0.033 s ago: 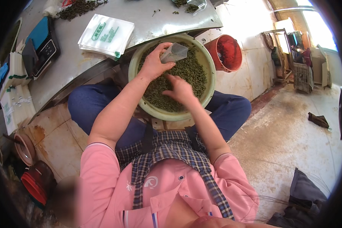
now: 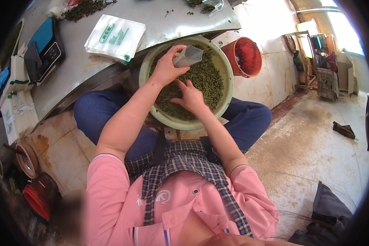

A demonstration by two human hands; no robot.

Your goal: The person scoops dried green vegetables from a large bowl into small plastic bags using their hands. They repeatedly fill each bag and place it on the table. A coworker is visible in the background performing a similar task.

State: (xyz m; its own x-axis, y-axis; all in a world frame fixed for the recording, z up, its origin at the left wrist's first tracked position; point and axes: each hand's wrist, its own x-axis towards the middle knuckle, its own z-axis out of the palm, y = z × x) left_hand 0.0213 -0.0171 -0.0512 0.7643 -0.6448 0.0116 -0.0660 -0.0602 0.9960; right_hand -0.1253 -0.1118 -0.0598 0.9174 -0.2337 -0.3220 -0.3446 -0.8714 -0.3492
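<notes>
My left hand (image 2: 166, 67) is closed round a small clear plastic bag (image 2: 187, 57), held over the pale green basin (image 2: 226, 88) on the upper left part of its mound. Small dark green granules, like dried buds or peppercorns (image 2: 207, 80), fill much of the basin. My right hand (image 2: 188, 96) is down in the granules, below and beside the bag, with fingers apart and the tips partly sunk among them. The basin sits between my bent legs, at the edge of a steel table.
On the steel table (image 2: 172, 24) lie a stack of printed clear bags (image 2: 115, 37), a blue-and-black scale (image 2: 45, 49) and dark dried clusters (image 2: 86, 10). A red bucket (image 2: 242, 57) stands right of the basin. Tape rolls (image 2: 26, 160) lie lower left; a rack (image 2: 328, 74) stands far right.
My right hand has moved slightly left and up within the granules. My left hand and the bag have stayed in place.
</notes>
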